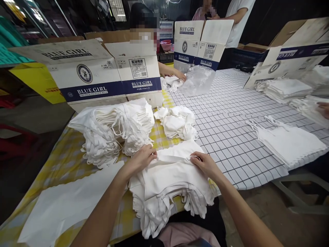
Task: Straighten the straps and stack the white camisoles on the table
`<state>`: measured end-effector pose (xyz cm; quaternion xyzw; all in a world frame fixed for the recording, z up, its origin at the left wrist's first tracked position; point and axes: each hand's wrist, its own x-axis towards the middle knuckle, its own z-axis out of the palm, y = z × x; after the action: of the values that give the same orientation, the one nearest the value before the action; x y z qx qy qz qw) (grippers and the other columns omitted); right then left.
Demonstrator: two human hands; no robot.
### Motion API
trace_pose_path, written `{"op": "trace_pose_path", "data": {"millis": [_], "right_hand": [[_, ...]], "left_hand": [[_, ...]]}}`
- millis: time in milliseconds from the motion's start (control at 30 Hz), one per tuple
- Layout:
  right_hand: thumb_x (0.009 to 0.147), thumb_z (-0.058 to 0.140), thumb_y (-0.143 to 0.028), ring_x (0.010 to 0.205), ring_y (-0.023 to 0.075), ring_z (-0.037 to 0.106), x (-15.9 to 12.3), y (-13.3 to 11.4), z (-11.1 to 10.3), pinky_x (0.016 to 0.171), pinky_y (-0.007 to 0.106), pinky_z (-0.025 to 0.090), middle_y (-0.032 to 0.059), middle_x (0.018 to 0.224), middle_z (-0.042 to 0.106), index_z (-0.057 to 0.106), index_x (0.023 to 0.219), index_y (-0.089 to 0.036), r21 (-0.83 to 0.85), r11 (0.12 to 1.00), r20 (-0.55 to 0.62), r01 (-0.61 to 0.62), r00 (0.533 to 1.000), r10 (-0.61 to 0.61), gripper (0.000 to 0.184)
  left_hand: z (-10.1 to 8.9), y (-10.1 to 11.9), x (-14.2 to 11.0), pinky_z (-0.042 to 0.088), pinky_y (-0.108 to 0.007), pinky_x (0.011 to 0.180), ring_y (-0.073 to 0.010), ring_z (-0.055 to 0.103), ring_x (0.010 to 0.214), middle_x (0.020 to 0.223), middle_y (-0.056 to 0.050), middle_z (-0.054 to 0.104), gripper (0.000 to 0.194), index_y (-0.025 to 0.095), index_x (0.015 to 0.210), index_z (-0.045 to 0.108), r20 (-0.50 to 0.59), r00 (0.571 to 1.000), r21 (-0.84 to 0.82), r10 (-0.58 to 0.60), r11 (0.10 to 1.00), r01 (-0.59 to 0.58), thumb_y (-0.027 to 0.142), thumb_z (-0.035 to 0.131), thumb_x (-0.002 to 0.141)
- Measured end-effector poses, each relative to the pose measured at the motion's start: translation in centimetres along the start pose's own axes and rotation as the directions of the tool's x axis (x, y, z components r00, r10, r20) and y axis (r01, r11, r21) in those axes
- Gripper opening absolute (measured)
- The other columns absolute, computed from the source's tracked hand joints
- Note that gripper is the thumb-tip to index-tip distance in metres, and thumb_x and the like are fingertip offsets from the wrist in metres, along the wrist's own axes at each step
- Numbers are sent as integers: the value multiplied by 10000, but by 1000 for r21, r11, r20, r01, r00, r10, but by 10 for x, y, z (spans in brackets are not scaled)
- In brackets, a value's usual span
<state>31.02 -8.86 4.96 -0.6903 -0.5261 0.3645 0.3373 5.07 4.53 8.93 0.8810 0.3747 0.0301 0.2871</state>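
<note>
Right in front of me lies a stack of white strappy garments (151, 211), which look like camisoles, with straps and edges hanging over the near side. My left hand (144, 156) pinches the far left edge of the top white camisole (177, 180). At the far right edge of the same piece, my right hand (204, 164) is closed on the cloth, fingertips curled in. The fabric between both hands is stretched into a fold. Beyond my left hand stands a taller stack of white camisoles (125, 115), its straps bunched toward me. A crumpled white heap (178, 121) sits just past my hands.
Blue Girl cartons (95, 80) stand behind the stacks. A white sheet (72, 202) lies at left on the yellow checked cloth (48, 175). Across the grid cloth (231, 147) are a flat garment pile (290, 140), a plastic bag (197, 80) and a co-worker's hand (177, 73).
</note>
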Motion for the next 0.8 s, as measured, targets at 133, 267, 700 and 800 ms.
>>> {"op": "trace_pose_path", "data": {"millis": [133, 267, 700, 800], "right_hand": [[803, 452, -366, 680, 178, 542, 1, 0, 1, 605, 258, 374, 11, 698, 618, 646, 792, -196, -2, 1000, -1, -3, 1000, 3, 258], [807, 457, -371, 648, 165, 521, 1, 2, 2, 598, 255, 366, -2, 667, 596, 646, 789, -201, -12, 1000, -5, -8, 1000, 8, 255], [811, 473, -387, 625, 149, 484, -7, 1, -3, 568, 248, 348, 3, 668, 568, 644, 794, -193, 57, 998, 3, -18, 1000, 18, 259], [814, 488, -398, 614, 138, 465, -12, 3, -6, 547, 240, 337, 6, 663, 546, 640, 803, -185, 97, 995, 24, -37, 999, 35, 261]], "left_hand": [[-10, 14, -13, 388, -351, 815, -221, 462, 953, 955, -52, 546, 271, 213, 720, 558, 1, 1000, -18, 9, 1000, -9, 316, 350, 861], [-15, 23, -19, 372, -345, 873, -217, 436, 1042, 1073, -39, 544, 286, 209, 690, 518, -15, 1000, -75, 21, 997, -22, 336, 345, 878], [12, 11, -78, 354, -281, 610, -202, 513, 743, 776, -26, 512, 115, 223, 677, 432, -209, 948, 196, -240, 939, 281, 280, 469, 770], [22, 14, -110, 351, -276, 600, -190, 496, 686, 717, -9, 516, 185, 224, 655, 432, -232, 911, 89, -340, 925, 368, 358, 484, 770]]}}
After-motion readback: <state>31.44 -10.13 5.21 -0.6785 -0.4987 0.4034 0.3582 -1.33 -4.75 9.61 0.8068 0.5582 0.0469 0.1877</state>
